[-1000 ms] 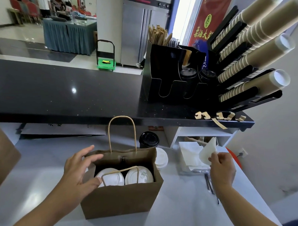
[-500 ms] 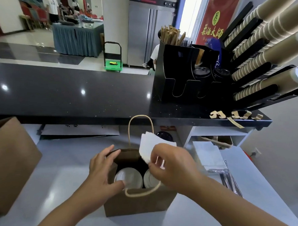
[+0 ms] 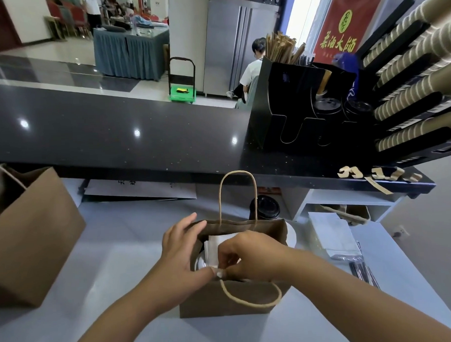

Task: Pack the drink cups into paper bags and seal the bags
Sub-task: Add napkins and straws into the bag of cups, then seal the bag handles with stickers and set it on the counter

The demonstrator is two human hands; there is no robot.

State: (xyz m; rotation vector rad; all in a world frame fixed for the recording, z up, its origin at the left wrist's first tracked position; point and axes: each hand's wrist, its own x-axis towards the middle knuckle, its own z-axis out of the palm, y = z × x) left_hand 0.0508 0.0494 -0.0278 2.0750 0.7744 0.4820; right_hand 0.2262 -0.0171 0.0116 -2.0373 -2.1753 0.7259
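Note:
An open brown paper bag (image 3: 225,304) with twine handles stands on the white counter in front of me. Inside it, a white cup lid (image 3: 200,262) shows beside a white napkin (image 3: 214,246). My right hand (image 3: 248,255) reaches over the bag's mouth and pinches the napkin, which sits down among the cups. My left hand (image 3: 180,253) holds the bag's left edge, thumb at the front rim and fingers over the back rim. A black-lidded cup (image 3: 265,208) stands just behind the bag.
A second brown bag (image 3: 33,238) stands at the left. A napkin stack (image 3: 331,233) and wrapped cutlery (image 3: 363,270) lie at the right. The black raised counter (image 3: 114,139) carries a black organiser (image 3: 301,108) and a cup dispenser rack (image 3: 412,85).
My right hand brought the napkin from the stack at the right over to the bag and lowered it inside. My left hand stayed at the bag's left edge.

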